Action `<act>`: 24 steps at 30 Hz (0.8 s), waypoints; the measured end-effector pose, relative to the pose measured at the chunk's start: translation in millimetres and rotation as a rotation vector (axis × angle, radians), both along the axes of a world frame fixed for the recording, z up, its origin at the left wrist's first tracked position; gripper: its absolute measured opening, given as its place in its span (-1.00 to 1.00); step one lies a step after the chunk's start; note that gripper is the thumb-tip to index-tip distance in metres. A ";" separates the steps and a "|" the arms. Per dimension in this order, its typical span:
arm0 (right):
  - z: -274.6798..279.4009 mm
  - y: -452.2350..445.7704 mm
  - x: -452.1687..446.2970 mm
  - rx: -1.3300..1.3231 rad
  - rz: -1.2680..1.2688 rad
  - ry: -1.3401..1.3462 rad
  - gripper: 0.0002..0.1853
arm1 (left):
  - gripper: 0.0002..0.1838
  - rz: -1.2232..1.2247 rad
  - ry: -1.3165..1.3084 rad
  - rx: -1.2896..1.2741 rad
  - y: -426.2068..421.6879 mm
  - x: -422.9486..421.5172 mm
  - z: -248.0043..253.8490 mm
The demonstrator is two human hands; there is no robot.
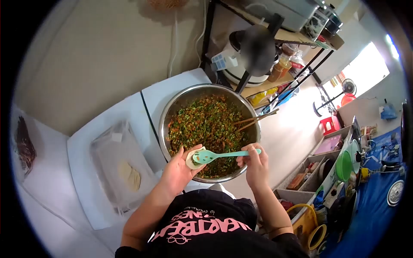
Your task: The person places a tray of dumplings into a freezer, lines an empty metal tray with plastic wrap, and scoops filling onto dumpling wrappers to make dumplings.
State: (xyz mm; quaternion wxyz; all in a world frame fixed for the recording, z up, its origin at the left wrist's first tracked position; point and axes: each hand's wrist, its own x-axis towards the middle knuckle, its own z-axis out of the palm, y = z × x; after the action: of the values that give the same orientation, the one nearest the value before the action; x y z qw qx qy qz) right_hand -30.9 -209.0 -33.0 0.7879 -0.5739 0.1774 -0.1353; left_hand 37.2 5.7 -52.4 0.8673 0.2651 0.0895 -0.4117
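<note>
My left hand (177, 171) holds a pale round dumpling wrapper (189, 161) with a little green filling on it. In my right hand (254, 165) is the handle end of a mint-green spoon (230, 154). The spoon's bowl, which has small holes or specks, rests on or just over the wrapper; I cannot tell which. Both hands are above the near part of a large steel bowl (162, 124). Chopped green and orange filling (206, 122) fills much of it. A pair of wooden chopsticks (258, 118) leans over the bowl's right rim.
The bowl stands on a white surface (161, 92). To the left, a clear plastic container or bag (107, 172) holds a stack of pale wrappers (130, 176). Behind is a shelf rack (254, 88) with a cooker and jars. Kitchenware, including a green basin (343, 165), crowds the right side.
</note>
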 end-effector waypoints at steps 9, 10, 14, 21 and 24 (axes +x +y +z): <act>-13.5 -18.1 -4.3 -0.400 -0.083 -0.004 -0.79 | -0.58 0.115 -0.107 0.094 15.6 9.1 -12.0; -21.6 -11.9 -4.1 -0.525 -0.035 -0.056 -0.86 | -0.60 0.132 -0.069 0.076 15.3 9.9 -7.1; -20.4 -10.1 -10.9 -1.373 0.494 -0.172 -0.78 | -0.62 0.094 -0.104 0.028 14.8 10.1 0.6; -11.2 -1.7 -22.4 -1.614 0.735 -0.208 -0.57 | -0.58 0.066 -0.095 -0.015 9.3 1.5 21.7; -6.0 3.0 -18.4 -1.439 0.567 -0.269 -0.61 | -0.50 0.012 -0.140 -0.047 7.5 -4.3 29.6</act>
State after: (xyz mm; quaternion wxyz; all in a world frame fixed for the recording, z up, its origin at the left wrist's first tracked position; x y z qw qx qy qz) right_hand -49.3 -206.1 -39.0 0.2418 -0.9453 -0.2043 -0.0789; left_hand 33.0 13.2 -22.7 0.8799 0.2722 0.0202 -0.3890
